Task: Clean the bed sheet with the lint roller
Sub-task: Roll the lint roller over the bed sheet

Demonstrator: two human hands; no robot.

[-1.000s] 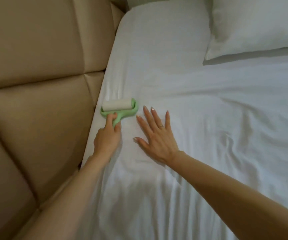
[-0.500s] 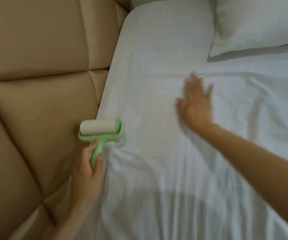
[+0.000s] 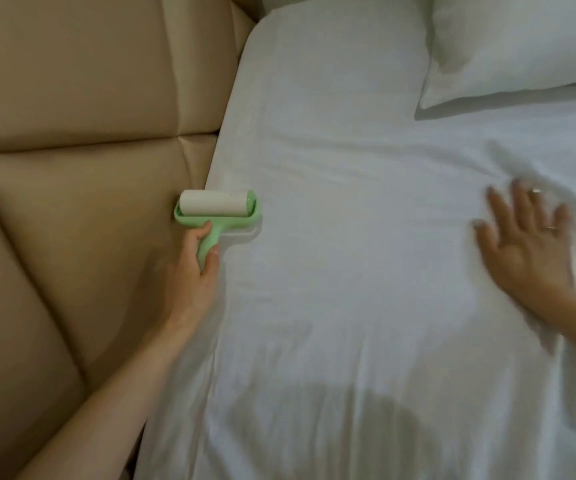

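Observation:
A white bed sheet [image 3: 348,271] covers the mattress and fills most of the head view. My left hand [image 3: 194,271] grips the green handle of the lint roller [image 3: 215,211] at the sheet's left edge. The roller's white drum lies crosswise, half over the sheet and half over the padded wall. My right hand [image 3: 529,247] lies flat on the sheet at the right, fingers spread and blurred, with rings on two fingers. The sheet is wrinkled around that hand.
A tan padded wall panel [image 3: 71,168] runs along the bed's left side. A white pillow [image 3: 522,46] lies at the top right of the mattress. A shadow falls on the sheet near the bottom middle.
My right hand has swept far to the right across the sheet. The left hand pulled the roller back off the sheet's left edge, then set it at the edge again.

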